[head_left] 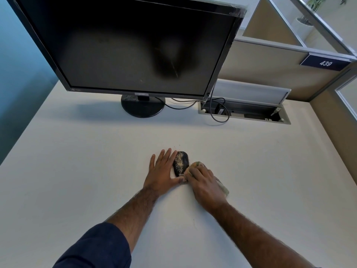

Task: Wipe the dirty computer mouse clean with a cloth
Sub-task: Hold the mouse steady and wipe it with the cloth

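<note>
- The black computer mouse (181, 163) lies on the white table (96, 151), in front of the monitor (131, 45), its top speckled with pale crumbs.
- The left hand (162, 171) lies flat with fingers spread, its palm side against the mouse's left flank and thumb under its near end, bracing rather than gripping.
- The right hand (204, 184) has its grip bunched around a soft cloth (195, 166), pressed at the mouse's near right edge.
- The mouse looks light, rigid and smooth, so it probably slides easily; holding its sides seems best.

Left hand (161, 171) flat, right hand (205, 183) clenched
</note>
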Demonstrator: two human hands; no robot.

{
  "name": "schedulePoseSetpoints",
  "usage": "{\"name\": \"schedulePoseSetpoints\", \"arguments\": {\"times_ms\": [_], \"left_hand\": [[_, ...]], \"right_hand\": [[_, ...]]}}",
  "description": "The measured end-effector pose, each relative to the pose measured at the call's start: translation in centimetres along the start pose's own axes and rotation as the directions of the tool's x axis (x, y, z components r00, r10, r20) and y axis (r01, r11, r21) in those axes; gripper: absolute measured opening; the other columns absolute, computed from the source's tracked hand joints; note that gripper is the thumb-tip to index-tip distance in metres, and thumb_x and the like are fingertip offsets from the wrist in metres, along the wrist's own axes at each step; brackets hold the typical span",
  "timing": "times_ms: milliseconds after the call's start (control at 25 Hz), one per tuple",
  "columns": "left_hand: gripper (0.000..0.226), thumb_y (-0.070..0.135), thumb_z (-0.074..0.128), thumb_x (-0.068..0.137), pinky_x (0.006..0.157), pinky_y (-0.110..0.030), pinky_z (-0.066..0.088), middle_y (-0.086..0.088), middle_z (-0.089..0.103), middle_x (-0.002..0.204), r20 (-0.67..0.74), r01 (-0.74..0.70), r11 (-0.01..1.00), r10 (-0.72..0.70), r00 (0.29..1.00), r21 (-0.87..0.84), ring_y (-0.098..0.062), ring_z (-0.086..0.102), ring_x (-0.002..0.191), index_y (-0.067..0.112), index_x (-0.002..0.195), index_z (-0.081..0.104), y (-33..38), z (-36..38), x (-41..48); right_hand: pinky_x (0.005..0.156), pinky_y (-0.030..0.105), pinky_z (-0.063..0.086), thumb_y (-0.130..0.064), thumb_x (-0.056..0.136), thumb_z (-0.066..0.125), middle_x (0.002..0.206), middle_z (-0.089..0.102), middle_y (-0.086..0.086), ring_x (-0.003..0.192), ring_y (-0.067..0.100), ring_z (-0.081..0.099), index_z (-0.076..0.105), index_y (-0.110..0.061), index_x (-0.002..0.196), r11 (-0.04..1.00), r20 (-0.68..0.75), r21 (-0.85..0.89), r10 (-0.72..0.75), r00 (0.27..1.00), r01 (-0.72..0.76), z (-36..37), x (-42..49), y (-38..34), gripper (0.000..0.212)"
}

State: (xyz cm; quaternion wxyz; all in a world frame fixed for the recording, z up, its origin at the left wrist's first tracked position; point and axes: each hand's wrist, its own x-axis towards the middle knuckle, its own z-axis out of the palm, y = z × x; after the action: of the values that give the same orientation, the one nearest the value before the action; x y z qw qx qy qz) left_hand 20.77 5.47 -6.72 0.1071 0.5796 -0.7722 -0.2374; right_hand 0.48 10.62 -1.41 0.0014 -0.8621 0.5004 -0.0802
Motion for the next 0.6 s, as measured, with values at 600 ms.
{"name": "schedulePoseSetpoints", "arguments": {"times_ms": [600], "left_hand": [[0.109, 0.089, 0.032, 0.074, 0.123, -0.041, -0.017, 0.010, -0.003, 0.170, -0.009, 0.015, 1.000, -0.015, 1.000, -0.012, -0.008, -0.015, 0.154, 0.032, 0.163, 0.005, 0.2, -0.1, -0.1]], "right_hand": [[0.097, 0.043, 0.042, -0.018, 0.090, 0.055, 0.122, 0.057, 0.005, 0.119, 0.031, 0.049, 0.062, -0.016, 0.119, 0.996, 0.109, -0.092, 0.020, 0.994, -0.010, -1.2, 4.6, -1.9, 0.030]]}}
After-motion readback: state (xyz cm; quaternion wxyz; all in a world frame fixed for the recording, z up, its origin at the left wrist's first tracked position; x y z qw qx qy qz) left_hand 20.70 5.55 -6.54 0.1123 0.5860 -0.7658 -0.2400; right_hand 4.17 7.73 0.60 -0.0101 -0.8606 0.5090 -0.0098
